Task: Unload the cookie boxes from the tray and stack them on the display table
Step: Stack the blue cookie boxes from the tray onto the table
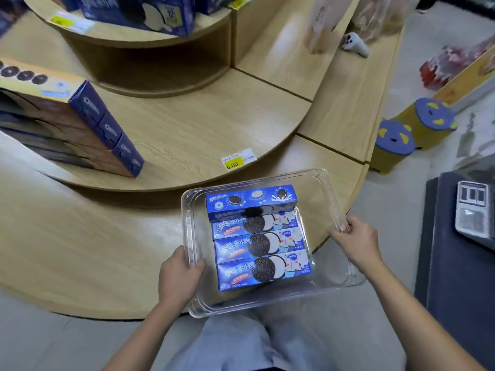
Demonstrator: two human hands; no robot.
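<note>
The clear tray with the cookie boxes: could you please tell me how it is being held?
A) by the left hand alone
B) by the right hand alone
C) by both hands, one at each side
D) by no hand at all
C: the left hand grips the left rim of the tray and the right hand grips its right rim.

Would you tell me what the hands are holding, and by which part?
Both hold the clear tray of cookie boxes: the left hand grips its left rim, the right hand its right rim.
</note>
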